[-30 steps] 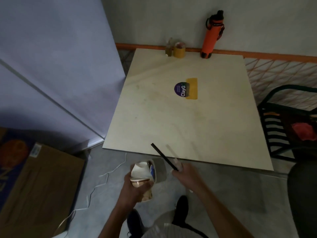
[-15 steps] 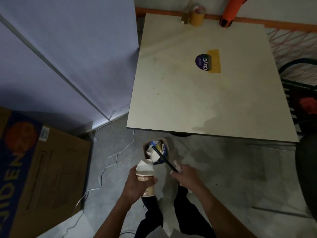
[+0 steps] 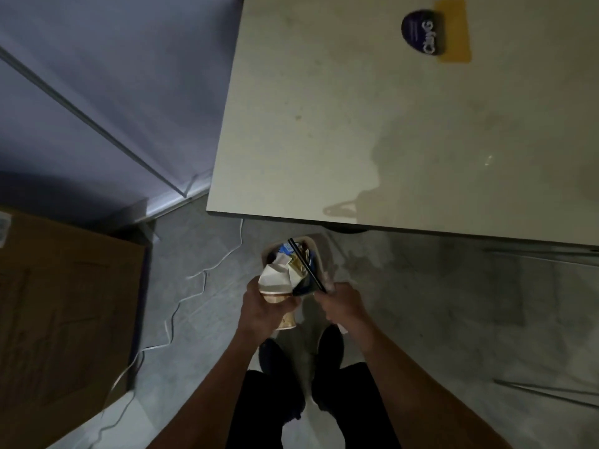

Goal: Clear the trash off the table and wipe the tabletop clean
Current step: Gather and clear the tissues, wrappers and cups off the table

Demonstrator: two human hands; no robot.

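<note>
The table (image 3: 372,124) is pale cream, with a dark purple round sticker (image 3: 418,32) lettered in white lying over a mustard-yellow patch (image 3: 455,30) near its far edge. The paper cup (image 3: 278,291) is white with a tan-brown band, the straw (image 3: 306,265) black. The cardboard box (image 3: 64,303) is brown, the floor (image 3: 437,319) mottled grey, the cable (image 3: 181,299) white.

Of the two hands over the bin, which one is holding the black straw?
The right hand pinches the black straw, which slants over the trash bin. The left hand grips a crumpled paper cup instead.
</note>
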